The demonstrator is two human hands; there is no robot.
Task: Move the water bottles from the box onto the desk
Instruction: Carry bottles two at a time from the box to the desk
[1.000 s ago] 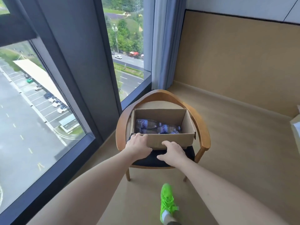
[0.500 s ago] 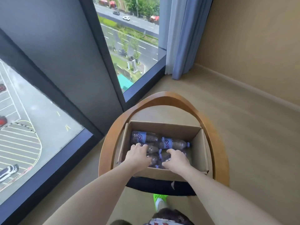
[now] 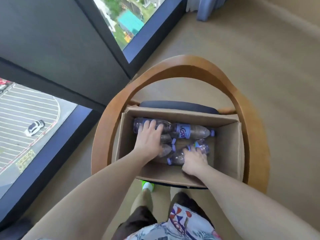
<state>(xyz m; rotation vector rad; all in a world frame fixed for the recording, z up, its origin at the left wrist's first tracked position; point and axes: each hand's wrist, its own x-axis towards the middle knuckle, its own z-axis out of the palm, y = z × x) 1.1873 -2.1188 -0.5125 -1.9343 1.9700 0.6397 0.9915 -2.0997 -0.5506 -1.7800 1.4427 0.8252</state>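
Observation:
An open cardboard box [image 3: 226,153] sits on a wooden armchair [image 3: 245,104]. Several clear water bottles with purple caps and labels lie on their sides inside it. My left hand [image 3: 149,141] reaches into the left half, its fingers laid fairly straight over the back-left bottle [image 3: 138,124] and its palm covering the bottles below. Beside it a labelled bottle [image 3: 194,132] lies along the back wall. My right hand [image 3: 194,161] curls its fingers round a diagonal bottle [image 3: 178,157] near the box's front. No desk is in view.
The chair stands by floor-to-ceiling windows [image 3: 26,122] with dark frames on the left. Beige carpet [image 3: 259,49] spreads to the right and behind the chair. A blue curtain [image 3: 204,9] hangs at the top. My legs and a green shoe [image 3: 147,185] are just in front of the chair.
I have stepped up to the chair and now look straight down into the box. Both hands went from the box's front edge down onto the bottles inside.

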